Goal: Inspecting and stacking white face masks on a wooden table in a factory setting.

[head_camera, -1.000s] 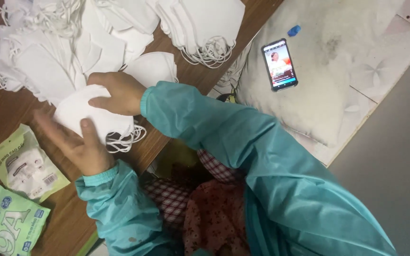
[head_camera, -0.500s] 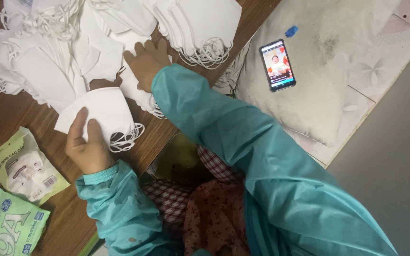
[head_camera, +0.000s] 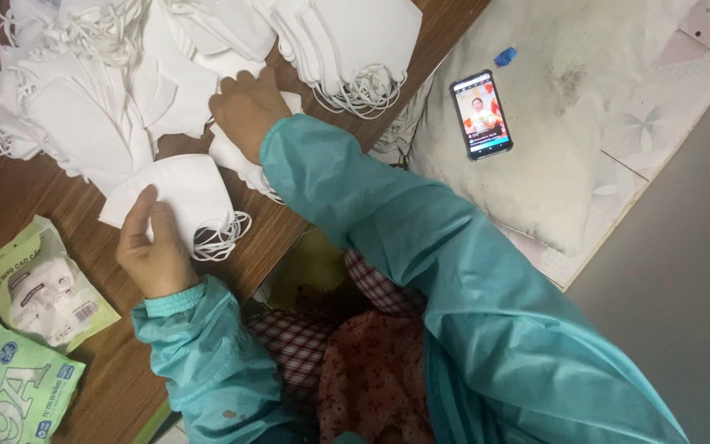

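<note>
— Lying left of centre on the brown worktop (head_camera: 10, 197) is a small stack of folded white masks (head_camera: 178, 191), ear loops spilling off its right end. What holds it?

— The left hand (head_camera: 151, 247). Its fingers (head_camera: 143, 201) lie flat and close together on the stack's lower left edge, pressing it down rather than pinching it.

— And the other hand?

— The right hand (head_camera: 248, 107), just above the stack, rests knuckles-up on another white mask (head_camera: 236, 156); its fingertips are hidden under the hand, so I cannot tell how far they are spread.

— Around them?

— A loose heap of masks (head_camera: 125, 74) fills the upper left, two green packets (head_camera: 39, 284) lie at lower left, and a phone (head_camera: 481, 113) sits on a pale cushion at upper right.
</note>
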